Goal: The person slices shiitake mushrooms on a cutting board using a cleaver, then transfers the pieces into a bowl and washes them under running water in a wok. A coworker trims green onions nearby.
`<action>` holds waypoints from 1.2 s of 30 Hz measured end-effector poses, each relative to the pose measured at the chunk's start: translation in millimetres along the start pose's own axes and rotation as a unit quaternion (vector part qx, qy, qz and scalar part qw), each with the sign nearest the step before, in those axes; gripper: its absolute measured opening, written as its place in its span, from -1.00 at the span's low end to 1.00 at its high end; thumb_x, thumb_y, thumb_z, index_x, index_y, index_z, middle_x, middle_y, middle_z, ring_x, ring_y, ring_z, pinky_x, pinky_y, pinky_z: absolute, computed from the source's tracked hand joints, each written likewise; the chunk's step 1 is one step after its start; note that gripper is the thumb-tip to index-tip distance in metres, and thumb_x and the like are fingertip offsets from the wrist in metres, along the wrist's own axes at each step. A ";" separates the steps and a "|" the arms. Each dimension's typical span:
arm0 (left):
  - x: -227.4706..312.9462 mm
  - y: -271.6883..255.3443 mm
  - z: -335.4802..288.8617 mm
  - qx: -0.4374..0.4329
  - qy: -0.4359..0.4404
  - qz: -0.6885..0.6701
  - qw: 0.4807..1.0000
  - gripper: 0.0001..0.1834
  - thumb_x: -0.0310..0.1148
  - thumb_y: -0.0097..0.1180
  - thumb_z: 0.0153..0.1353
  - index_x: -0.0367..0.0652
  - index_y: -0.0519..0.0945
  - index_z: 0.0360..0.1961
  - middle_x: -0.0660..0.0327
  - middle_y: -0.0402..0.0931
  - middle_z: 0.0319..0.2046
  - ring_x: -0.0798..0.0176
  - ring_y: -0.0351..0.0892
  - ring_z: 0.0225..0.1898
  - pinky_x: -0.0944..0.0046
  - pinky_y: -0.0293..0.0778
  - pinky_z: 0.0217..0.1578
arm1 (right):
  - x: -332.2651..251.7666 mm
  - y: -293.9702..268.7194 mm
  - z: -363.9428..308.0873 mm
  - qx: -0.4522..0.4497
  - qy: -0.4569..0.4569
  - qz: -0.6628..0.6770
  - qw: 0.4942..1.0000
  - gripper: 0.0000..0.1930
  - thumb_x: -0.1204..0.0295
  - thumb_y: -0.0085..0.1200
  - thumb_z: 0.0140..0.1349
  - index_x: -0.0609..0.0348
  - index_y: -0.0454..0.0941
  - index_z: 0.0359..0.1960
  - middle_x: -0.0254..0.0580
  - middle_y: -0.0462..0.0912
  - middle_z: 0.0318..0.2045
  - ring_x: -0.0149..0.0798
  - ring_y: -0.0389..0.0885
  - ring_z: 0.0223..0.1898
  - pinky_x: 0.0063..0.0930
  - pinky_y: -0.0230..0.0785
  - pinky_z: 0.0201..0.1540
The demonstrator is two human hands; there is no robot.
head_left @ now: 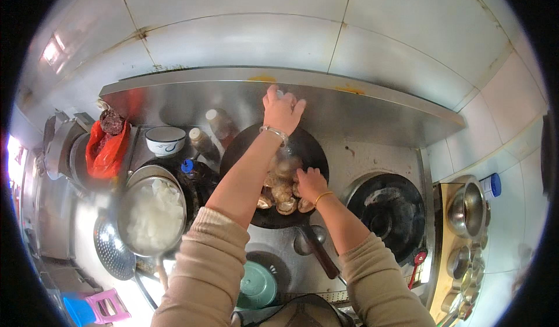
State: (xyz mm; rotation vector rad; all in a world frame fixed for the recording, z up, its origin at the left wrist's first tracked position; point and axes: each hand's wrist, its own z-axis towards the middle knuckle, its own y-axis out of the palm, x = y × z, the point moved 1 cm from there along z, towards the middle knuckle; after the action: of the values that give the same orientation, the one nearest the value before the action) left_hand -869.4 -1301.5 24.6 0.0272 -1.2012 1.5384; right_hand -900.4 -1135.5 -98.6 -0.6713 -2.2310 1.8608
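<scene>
A black wok (233,155) with a dark handle stands in front of me, and brown mushrooms (285,196) lie in it under what looks like water. My right hand (312,184) is down in the wok's right side, fingers curled against the mushrooms. Stretched over the far rim, my left hand (281,114) is up at the metal back panel (349,109). Its fingers close round a small greyish piece, mostly hidden, possibly a tap.
Left of the wok are bottles (220,126), a white bowl (165,141), a pan of pale slices (154,216) and a perforated skimmer (110,248). A red bag (108,152) sits further left. At right are another black wok (389,213) and metal bowls (466,209). A green lid (256,286) is near me.
</scene>
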 end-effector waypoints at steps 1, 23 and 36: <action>-2.1 1.3 5.3 -0.007 0.002 0.002 1.000 -0.74 -0.35 0.10 0.08 -0.23 0.52 -0.21 -0.24 0.15 0.10 -0.29 0.16 0.10 -0.06 0.21 0.13 | 5.0 4.0 4.3 0.008 -0.005 0.004 1.000 -0.66 0.33 0.09 0.14 0.21 0.43 -0.08 0.12 0.48 -0.14 0.09 0.45 -0.08 -0.12 0.40 -0.03; -100.6 88.5 -98.0 0.018 -0.089 -0.220 0.971 -0.69 -0.30 -0.06 0.28 -0.26 0.51 -0.05 0.09 0.54 -0.17 0.26 0.49 -0.13 0.26 0.39 -0.08 | -36.2 24.3 121.1 0.016 0.080 0.779 0.622 -0.69 0.12 -0.14 0.32 0.08 0.48 -0.19 -0.28 0.58 -0.26 -0.26 0.55 -0.23 -0.33 0.42 -0.23; -86.5 55.6 -83.9 -0.110 -0.110 -0.079 0.985 -0.66 -0.27 -0.19 0.28 -0.27 0.58 -0.20 -0.03 0.59 -0.26 0.04 0.57 -0.18 0.13 0.43 -0.11 | -65.7 -1.0 92.7 -0.156 0.017 0.947 0.279 -0.75 0.16 -0.10 0.29 0.05 0.46 -0.31 -0.31 0.53 -0.39 -0.31 0.53 -0.32 -0.36 0.44 -0.24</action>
State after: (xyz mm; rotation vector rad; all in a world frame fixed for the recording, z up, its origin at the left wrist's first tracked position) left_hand -831.9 -1298.7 -102.7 0.1469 -1.5020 1.2816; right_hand -879.3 -1246.9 -106.9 1.8450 0.2128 -0.2999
